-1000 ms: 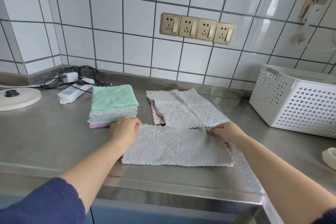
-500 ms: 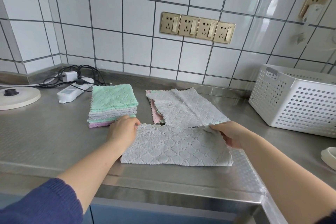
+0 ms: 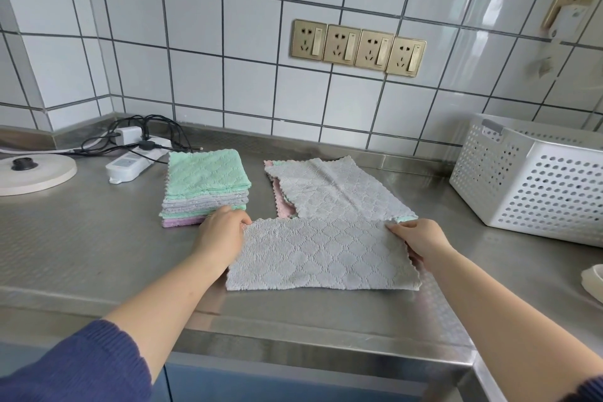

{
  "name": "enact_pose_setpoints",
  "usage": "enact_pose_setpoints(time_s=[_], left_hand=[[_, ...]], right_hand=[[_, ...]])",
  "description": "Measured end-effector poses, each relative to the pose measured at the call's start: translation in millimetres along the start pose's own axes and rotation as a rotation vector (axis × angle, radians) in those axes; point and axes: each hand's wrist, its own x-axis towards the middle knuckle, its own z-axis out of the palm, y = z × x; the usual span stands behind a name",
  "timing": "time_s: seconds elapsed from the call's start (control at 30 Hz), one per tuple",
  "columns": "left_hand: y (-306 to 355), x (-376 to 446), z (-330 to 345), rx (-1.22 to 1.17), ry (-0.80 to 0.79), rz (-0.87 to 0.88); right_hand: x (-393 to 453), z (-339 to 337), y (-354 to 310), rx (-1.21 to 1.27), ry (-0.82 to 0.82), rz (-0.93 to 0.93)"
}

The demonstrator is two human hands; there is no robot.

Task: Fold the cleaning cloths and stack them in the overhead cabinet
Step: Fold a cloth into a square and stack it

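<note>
A grey cleaning cloth (image 3: 321, 254), folded once into a wide strip, lies near the front of the steel counter (image 3: 81, 245). My left hand (image 3: 222, 233) pinches its far left corner. My right hand (image 3: 421, 240) grips its far right corner and right edge. Behind it lies a loose pile of unfolded cloths (image 3: 332, 189), grey on top with pink and green beneath. To the left stands a neat stack of folded cloths (image 3: 205, 188), green on top. The overhead cabinet is out of view.
A white perforated basket (image 3: 535, 179) stands at the right. A white power strip (image 3: 130, 165) with black cables lies at the back left, beside a round white base (image 3: 36, 173). A white round object (image 3: 594, 281) peeks in at the right edge. Wall sockets (image 3: 357, 47) sit above.
My right hand shifted its hold along the cloth's right edge, lifting the corner slightly and then settling lower. My left hand stayed on the left corner.
</note>
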Motion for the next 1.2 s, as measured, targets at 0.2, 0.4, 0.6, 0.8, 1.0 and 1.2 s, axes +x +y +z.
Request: enact_pose_setpoints(time_s=[0.2, 0.4, 0.6, 0.8, 1.0, 1.2], left_hand=[[16, -12, -15, 0.063, 0.058, 0.151], [44, -56, -43, -0.052, -0.278, 0.574], [37, -72, -42, 0.255, -0.171, 0.823], [40, -79, -49, 0.325, -0.126, 0.846], [0, -88, -72, 0.319, -0.148, 0.755], [2, -101, -89, 0.326, -0.1, 0.708]], right_hand=[[-10, -1, -7, -0.207, 0.01, -0.109], [-59, -11, 2, -0.508, -0.112, -0.754], [-83, -5, 33, -0.749, -0.032, -1.158], [-82, 1, 36, -0.864, 0.085, -1.191], [-140, 11, 27, -0.732, -0.12, -1.255], [-160, 16, 15, -0.585, -0.332, -1.089]])
